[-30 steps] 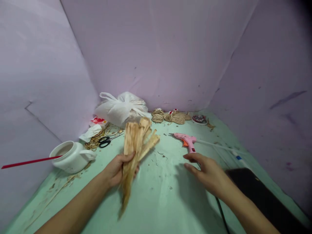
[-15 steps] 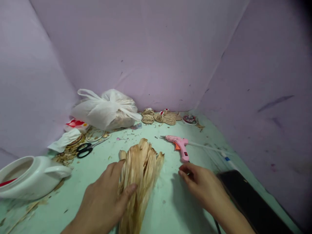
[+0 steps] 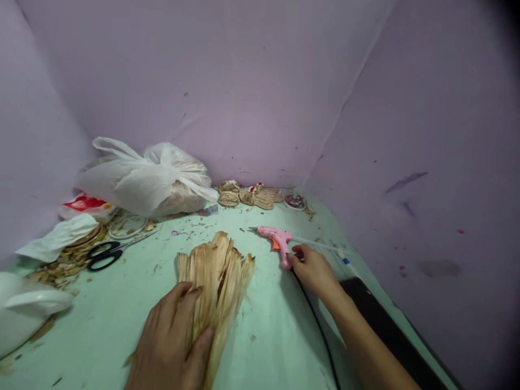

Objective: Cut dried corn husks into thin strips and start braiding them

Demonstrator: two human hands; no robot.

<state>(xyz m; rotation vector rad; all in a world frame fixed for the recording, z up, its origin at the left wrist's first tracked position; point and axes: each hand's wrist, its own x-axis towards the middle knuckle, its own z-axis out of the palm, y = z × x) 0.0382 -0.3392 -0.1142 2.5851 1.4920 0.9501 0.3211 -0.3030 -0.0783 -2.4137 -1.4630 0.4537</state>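
Observation:
My left hand (image 3: 173, 333) lies over a bundle of dried corn husks (image 3: 213, 265), fingers spread and thumb resting across the strips. The bundle's lower left part is hidden beneath the hand. On the right, my right hand (image 3: 312, 268) is at the handle of a pink glue gun (image 3: 276, 238). Its fingers are curled but apart, and the fingertips look in contact with the handle's rear edge. The gun lies on its side with its nozzle toward the left. A clear glue stick (image 3: 312, 242) extends from its back, and a black cord (image 3: 314, 314) runs from the handle.
Scissors (image 3: 116, 252) lie at the left near plant scraps (image 3: 60, 271) and a white pot (image 3: 28, 311). A tied white plastic bag (image 3: 150, 179) and woven pieces (image 3: 260, 197) stand along the back wall. A black flat device (image 3: 377, 314) sits beneath my right forearm.
My right hand has moved forward to the glue gun's handle. My left hand stays on the husks, slightly lower along them. The whole view has shifted toward the right.

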